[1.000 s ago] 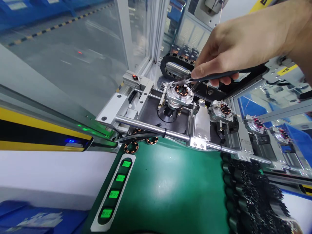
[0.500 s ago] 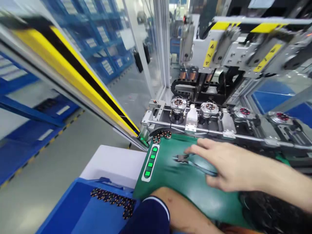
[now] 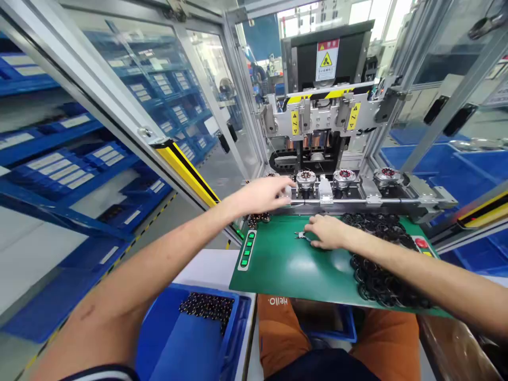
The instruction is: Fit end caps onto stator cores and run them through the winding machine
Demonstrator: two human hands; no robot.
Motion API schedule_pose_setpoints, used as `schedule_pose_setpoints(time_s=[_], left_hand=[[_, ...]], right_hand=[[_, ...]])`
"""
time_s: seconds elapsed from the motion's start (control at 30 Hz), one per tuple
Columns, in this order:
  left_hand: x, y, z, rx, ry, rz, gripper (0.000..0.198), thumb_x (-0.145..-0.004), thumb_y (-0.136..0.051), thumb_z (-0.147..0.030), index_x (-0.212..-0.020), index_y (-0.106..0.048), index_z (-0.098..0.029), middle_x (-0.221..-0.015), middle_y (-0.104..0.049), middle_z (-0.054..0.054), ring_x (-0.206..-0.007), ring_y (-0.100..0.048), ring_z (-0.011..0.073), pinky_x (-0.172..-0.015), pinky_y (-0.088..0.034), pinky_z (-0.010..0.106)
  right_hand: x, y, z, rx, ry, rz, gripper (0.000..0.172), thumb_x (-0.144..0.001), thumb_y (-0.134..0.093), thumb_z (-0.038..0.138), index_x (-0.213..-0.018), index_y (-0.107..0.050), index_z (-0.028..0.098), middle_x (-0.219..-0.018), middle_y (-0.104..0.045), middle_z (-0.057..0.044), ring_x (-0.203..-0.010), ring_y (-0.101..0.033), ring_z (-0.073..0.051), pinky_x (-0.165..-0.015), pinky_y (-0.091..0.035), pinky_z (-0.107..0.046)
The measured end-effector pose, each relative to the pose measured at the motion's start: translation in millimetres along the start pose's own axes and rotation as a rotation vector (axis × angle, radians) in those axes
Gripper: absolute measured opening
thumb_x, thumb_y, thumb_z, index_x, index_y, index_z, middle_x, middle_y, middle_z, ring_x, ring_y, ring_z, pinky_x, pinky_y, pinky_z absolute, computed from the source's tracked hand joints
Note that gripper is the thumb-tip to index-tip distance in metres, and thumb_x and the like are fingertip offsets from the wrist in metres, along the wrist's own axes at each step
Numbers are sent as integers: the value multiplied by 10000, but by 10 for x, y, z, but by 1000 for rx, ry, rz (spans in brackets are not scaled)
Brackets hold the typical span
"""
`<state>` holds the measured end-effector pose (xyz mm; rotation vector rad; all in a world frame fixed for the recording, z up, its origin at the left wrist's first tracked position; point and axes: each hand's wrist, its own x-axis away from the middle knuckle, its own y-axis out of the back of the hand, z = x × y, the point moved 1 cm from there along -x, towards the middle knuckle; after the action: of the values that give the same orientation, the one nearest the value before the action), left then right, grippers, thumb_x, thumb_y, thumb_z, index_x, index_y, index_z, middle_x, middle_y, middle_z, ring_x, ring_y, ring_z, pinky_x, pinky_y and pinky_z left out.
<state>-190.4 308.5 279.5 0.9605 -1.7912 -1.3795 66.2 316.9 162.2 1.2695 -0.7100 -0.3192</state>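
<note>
Orange trousers [image 3: 280, 323] show below the near edge of the green table [image 3: 278, 264]; a blue bin [image 3: 156, 317] of stators [image 3: 210, 306] stands left of that edge. Black ring parts [image 3: 381, 264] heap along the table's right side, a green-lit display strip [image 3: 246, 251] along its left. Behind the table's middle are pliers [image 3: 300, 235], jaws spread; their handles run under the right hand [image 3: 327, 232], and I cannot tell whether its grip is closed. Past the table's back edge, the left hand [image 3: 270, 194], grip open, hovers just beside a metal fixture [image 3: 306, 184] bearing a wound stator [image 3: 305, 174].
</note>
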Motion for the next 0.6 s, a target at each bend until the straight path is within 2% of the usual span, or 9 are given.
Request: schedule_pose_setpoints(time_s=[0.03,0.1,0.2,0.27,0.37,0.5,0.6], left_hand=[[-19,85,256,-61,79,-34,497,-1185,-691,-385,-1643,-720,-196,-1535,-784,159,-1389,-782,339,-1254,-603,480],[-92,127,686,-147,201,-66,454,-1158,-740,-349,-1576,-753,-172,-1565,-740,189,-1436,-756,371,-1287,-594,535],[-278,-25,1091,-220,309,-90,452,-1146,-838,-407,-1529,-764,-180,-1639,-708,173,-1528,-693,373,-1332,-580,613],[-421,-166,1227,-244,348,-106,468,-1143,-874,-466,-1504,-777,-184,-1660,-708,161,-1558,-678,373,-1333,-592,637],[-592,-317,1335,-262,370,-128,468,-1147,-881,-505,-1467,-794,-175,-1630,-732,163,-1540,-702,372,-1308,-626,637],[-711,-364,1464,-277,342,-168,528,-1137,-891,-518,-1528,-771,-184,-1698,-690,173,-1591,-668,391,-1333,-608,658],[-806,-377,1571,-266,288,-132,511,-1132,-896,-511,-1511,-784,-188,-1722,-678,168,-1625,-641,398,-1367,-575,677]], right_hand=[[-27,161,-56,1,-22,-11,450,-1179,-857,478,-1526,-783,201,-1551,-791,-138,-1354,-810,-311,-1167,-728,-559],[-147,511,-183,-6,-87,-87,455,-1189,-842,488,-1540,-778,206,-1547,-793,-137,-1345,-813,-307,-1165,-728,-557],[-435,951,-367,-11,-248,-216,509,-1188,-840,495,-1602,-747,212,-1607,-764,-150,-1393,-797,-327,-1186,-720,-579],[-639,1115,-458,-25,-342,-226,521,-1182,-850,489,-1609,-742,210,-1624,-754,-153,-1405,-792,-333,-1185,-721,-582],[-891,1202,-549,-87,-423,-137,505,-1180,-854,481,-1590,-749,206,-1594,-768,-148,-1365,-806,-319,-1153,-734,-558],[-1117,1229,-618,-185,-484,26,493,-1177,-859,486,-1559,-763,189,-1561,-780,-153,-1332,-815,-310,-1131,-741,-533],[-1234,1239,-642,-232,-508,133,494,-1177,-860,487,-1559,-764,190,-1564,-779,-150,-1339,-813,-313,-1134,-740,-539]])
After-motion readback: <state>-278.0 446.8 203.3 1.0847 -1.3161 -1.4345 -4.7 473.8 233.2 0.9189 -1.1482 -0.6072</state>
